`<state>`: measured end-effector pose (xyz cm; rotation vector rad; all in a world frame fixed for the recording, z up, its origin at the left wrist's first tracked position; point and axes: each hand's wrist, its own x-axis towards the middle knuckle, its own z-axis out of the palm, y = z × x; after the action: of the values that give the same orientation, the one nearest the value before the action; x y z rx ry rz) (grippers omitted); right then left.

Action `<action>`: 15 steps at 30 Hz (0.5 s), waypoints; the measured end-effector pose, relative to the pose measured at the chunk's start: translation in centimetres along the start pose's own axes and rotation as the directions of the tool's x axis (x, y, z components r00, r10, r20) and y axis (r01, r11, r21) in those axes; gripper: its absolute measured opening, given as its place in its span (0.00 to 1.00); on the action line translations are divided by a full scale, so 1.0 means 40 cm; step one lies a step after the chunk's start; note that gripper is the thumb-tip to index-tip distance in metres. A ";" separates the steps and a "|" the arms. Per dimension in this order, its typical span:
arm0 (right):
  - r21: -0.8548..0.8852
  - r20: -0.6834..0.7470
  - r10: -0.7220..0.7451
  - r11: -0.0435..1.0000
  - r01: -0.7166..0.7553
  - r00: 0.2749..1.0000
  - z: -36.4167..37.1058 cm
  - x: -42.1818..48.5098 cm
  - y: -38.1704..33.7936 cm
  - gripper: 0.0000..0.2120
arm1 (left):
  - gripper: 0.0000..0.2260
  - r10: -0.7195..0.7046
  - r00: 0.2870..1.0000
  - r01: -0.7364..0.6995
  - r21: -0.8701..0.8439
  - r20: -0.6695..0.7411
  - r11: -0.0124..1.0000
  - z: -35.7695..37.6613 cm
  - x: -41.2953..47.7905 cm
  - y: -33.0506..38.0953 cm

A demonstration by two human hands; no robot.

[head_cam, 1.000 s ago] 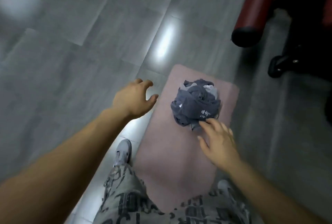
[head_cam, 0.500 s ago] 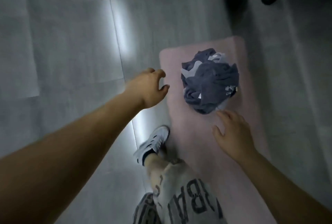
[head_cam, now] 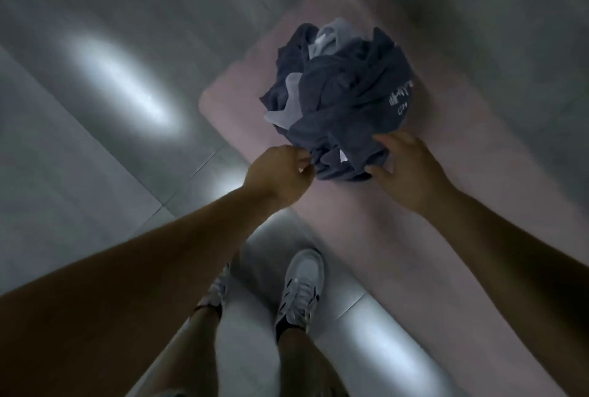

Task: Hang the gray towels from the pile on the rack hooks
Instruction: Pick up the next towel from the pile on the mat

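Note:
A crumpled pile of dark gray towels (head_cam: 344, 100), with paler gray folds showing, lies on a pink mat (head_cam: 446, 129) on the floor. My left hand (head_cam: 280, 176) pinches the near left edge of the pile between thumb and fingers. My right hand (head_cam: 411, 167) sits at the pile's near right edge, thumb and fingers curled round the cloth. White lettering marks the right side of one towel. No rack or hooks are in view.
Gray glossy floor tiles (head_cam: 95, 141) with bright light reflections spread to the left. My two feet in white sneakers (head_cam: 299, 288) stand just left of the mat's near part.
Both hands have closed in on the pile: the left moved right onto its edge and pinched it, the right went forward and took hold. The camera has leaned closer over the pile.

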<state>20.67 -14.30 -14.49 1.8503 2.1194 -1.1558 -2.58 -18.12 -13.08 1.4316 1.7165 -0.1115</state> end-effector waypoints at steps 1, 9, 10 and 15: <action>0.022 -0.018 0.010 1.000 -0.010 1.000 0.024 0.016 0.010 0.30 | 0.10 0.027 1.000 -0.027 0.024 -0.005 0.999 0.014 0.044 -0.003; 0.195 -0.220 0.096 0.979 -0.053 0.971 0.205 0.122 0.050 0.25 | 0.12 0.166 0.977 -0.175 -0.054 -0.137 0.983 0.094 0.303 0.005; 0.209 -0.255 0.114 0.976 -0.060 0.960 0.225 0.133 0.050 0.22 | 0.13 0.147 0.976 -0.162 -0.090 -0.159 0.983 0.095 0.313 0.005; 0.210 -0.345 0.132 0.976 -0.060 0.929 0.262 0.156 0.029 0.06 | 0.07 0.186 0.977 -0.200 -0.150 -0.102 0.968 0.068 0.314 0.004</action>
<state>16.00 -15.45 -25.77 2.3882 2.1169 -1.1108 -0.37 -10.11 -22.91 1.4926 1.6057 0.1936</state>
